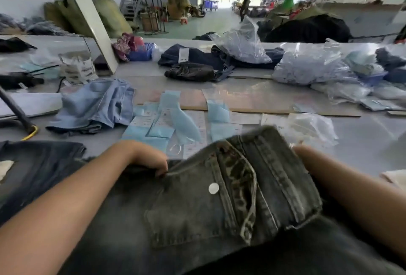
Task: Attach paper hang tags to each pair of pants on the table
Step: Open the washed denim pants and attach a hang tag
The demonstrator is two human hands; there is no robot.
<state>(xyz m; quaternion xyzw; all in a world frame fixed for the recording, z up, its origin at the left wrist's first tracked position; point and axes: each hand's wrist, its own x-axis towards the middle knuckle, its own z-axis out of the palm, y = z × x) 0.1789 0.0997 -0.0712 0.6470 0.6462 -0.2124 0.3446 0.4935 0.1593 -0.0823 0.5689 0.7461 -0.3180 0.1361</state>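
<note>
Gripping the jeans, both hands — fingers seemingly hidden.

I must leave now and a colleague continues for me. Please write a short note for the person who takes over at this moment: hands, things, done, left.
Left hand: grips the waistband edge of the dark grey jeans.
Right hand: at the far right side of the waistband; its fingers are hidden behind the cloth.
The jeans lie nearest you, fly open, with no tag visible on them.
Paper hang tags lie on the table just beyond, among blue sleeves.
Done: one dark pair farther back shows a white tag.
Left: tag this pair, and perhaps the light blue pair.
</note>
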